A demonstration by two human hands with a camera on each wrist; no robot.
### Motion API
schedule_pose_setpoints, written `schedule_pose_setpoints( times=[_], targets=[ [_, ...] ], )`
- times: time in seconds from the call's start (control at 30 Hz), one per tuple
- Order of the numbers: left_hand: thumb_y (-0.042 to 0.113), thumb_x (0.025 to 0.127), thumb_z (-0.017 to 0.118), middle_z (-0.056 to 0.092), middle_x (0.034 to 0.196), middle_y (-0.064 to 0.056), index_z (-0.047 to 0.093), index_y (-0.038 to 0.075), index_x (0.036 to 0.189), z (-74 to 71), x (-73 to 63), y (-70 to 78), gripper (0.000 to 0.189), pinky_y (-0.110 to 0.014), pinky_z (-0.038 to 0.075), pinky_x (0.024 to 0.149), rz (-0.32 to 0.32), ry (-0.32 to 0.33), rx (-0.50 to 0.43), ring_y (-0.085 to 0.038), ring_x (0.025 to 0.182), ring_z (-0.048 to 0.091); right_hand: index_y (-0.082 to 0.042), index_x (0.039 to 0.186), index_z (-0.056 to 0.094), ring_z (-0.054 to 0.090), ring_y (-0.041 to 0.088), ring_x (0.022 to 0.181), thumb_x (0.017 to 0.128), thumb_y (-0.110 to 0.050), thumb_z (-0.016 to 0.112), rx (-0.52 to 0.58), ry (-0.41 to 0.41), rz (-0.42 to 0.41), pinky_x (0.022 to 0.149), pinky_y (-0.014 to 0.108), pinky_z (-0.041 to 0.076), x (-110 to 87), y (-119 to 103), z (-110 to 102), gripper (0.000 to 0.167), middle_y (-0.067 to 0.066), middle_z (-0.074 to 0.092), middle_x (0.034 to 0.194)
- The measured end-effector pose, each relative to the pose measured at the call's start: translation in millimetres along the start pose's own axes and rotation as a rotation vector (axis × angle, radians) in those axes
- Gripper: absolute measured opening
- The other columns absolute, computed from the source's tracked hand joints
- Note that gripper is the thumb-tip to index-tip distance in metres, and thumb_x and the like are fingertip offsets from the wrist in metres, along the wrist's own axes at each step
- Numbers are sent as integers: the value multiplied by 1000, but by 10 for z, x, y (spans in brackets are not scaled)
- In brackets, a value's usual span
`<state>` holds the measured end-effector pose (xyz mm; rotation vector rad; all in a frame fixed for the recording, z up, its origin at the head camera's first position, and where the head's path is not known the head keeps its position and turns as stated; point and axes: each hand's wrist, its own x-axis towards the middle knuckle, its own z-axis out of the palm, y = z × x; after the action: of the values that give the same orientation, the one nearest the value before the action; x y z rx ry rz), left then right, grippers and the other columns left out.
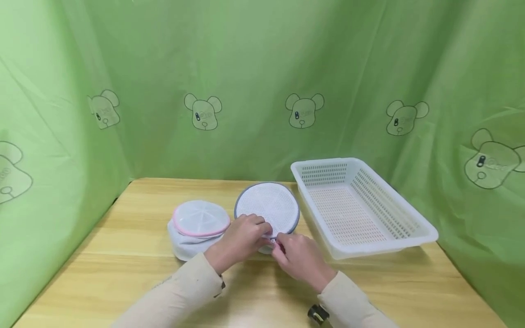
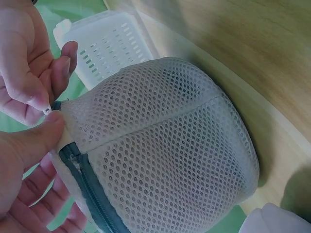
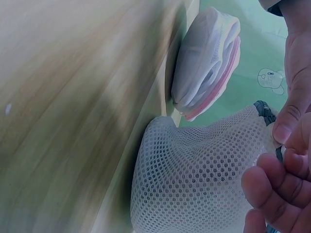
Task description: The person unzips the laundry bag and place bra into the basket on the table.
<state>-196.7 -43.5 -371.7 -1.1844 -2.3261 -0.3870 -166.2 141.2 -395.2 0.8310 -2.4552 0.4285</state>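
A white mesh laundry bag (image 1: pixel 268 205) with a dark blue-grey rim stands upright on the table. Its zipper (image 2: pixel 92 187) runs along the rim in the left wrist view. My left hand (image 1: pixel 245 234) grips the near edge of the bag, thumb over the zipper band. Close beside it, my right hand (image 1: pixel 301 258) pinches the small zipper pull (image 2: pixel 47 110) between thumb and finger. The bag's mesh side (image 3: pixel 199 170) bulges out in the right wrist view. To the left sits a second white laundry bag (image 1: pixel 201 218) with a pink rim, untouched by either hand.
A white perforated plastic basket (image 1: pixel 383 248) stands on the right of the wooden table (image 1: pixel 123 278). Green curtain (image 1: pixel 254 54) with printed bear heads surrounds the table at the back and both sides. A black strapped item (image 1: pixel 317 313) shows at my right wrist.
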Motion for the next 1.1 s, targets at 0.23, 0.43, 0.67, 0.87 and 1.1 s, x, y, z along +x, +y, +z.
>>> schedule_pose_setpoints(
  times=[0.23, 0.43, 0.67, 0.87, 1.1],
  targets=[
    [18, 76, 82, 65, 80, 3, 71, 13, 85, -23, -13, -26, 15, -24, 45, 59, -6, 4, -5, -14, 73, 61, -18, 62, 48, 31, 0, 45, 81, -11, 62, 26, -23, 11, 37, 15, 27, 35, -16, -6, 24, -13, 37, 52],
    [20, 76, 82, 65, 80, 4, 71, 13, 85, -2, -14, -25, 16, -22, 44, 59, 0, 6, -20, -14, 73, 61, -18, 61, 46, 28, -1, 45, 79, -11, 62, 7, 3, -8, 37, 14, 25, 15, 0, 3, 25, -13, 35, 52],
    [21, 74, 83, 65, 78, 5, 70, 14, 83, 50, -10, -20, 18, -21, 44, 59, 18, 25, -26, -13, 71, 61, -19, 61, 44, 26, -1, 45, 78, -12, 62, -11, 20, -19, 37, 14, 23, -28, 21, 0, 25, -14, 33, 52],
    [21, 75, 83, 65, 78, 5, 70, 14, 83, 63, 6, -17, 16, -20, 44, 60, 25, 25, -24, -12, 70, 61, -19, 61, 44, 26, -1, 45, 77, -11, 62, -31, 36, -12, 37, 15, 23, -45, 31, -10, 25, -14, 33, 52],
    [18, 75, 83, 66, 79, 6, 71, 15, 84, 38, -20, -22, 15, -20, 44, 60, 11, 30, 0, -12, 71, 61, -19, 63, 46, 28, 0, 46, 79, -12, 62, -37, -2, -3, 38, 16, 25, -23, 29, -7, 24, -14, 34, 54]
  ],
)
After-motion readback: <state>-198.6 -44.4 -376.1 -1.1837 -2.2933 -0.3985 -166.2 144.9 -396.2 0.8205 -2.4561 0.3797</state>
